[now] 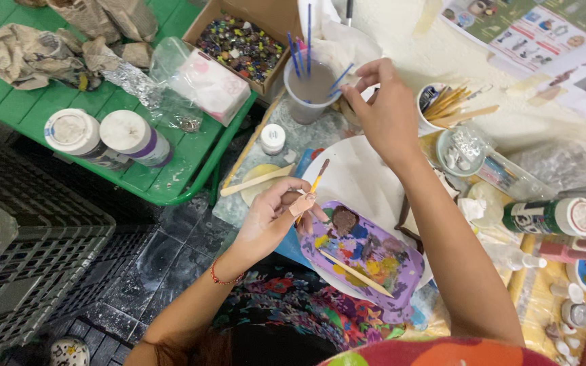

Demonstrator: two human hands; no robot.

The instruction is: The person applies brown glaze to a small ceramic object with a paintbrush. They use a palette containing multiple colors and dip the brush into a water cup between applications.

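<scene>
Fingers [291, 200] of the left hand [272, 217] pinch a thin brush [317, 181] and a small pink piece [302, 205] above the purple palette [367, 254] at frame centre. Right hand [384, 112] reaches, fingers curled together, into the cup [310, 91] of blue sticks; a steady pinch seems best.

You have two white-lidded round paint tubs [72, 132] [132, 135] on the green slatted counter [171, 183], one purple paint-smeared palette [367, 254], one grey plastic cup [310, 91] holding four blue sticks [308, 34], and one cardboard box of dark beads [242, 44].
</scene>
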